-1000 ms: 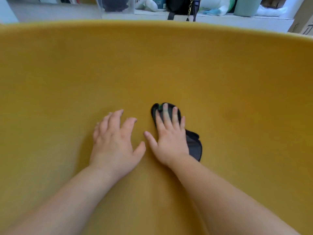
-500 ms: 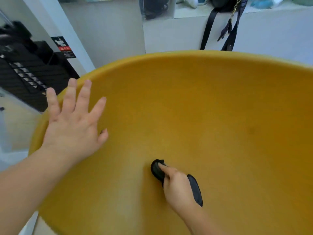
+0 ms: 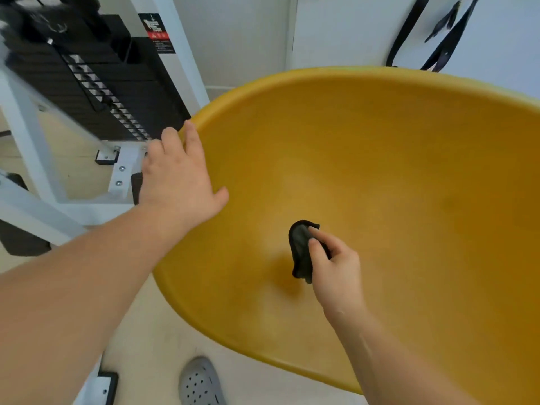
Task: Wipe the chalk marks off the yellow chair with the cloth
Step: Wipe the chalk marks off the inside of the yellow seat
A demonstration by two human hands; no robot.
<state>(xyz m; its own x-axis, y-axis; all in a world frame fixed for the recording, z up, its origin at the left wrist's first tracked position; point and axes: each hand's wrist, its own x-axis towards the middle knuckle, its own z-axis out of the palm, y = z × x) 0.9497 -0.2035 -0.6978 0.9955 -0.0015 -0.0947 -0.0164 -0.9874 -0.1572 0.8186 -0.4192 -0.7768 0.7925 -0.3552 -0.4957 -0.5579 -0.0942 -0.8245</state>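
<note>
right hand (image 3: 336, 267) pinching dark cloth (image 3: 301, 249) – left hand (image 3: 178, 176) flat, chair rim (image 3: 204, 115)

Far to my left stands a black weight stack (image 3: 96, 92) in a white frame (image 3: 26, 133), with a warning sticker (image 3: 159, 33) on its post. Black straps (image 3: 444, 39) hang far right. My grey clog (image 3: 200, 384) rests on the pale floor (image 3: 163, 331), near.

A small black sticker with a red band (image 3: 158, 33) sits on the white metal upright (image 3: 184, 68) of the weight machine, but its white print is too blurred to read (a pale pictogram stands above the band). The row of pale tags (image 3: 103, 95) down the black weight stack (image 3: 143, 92) is equally unreadable.
</note>
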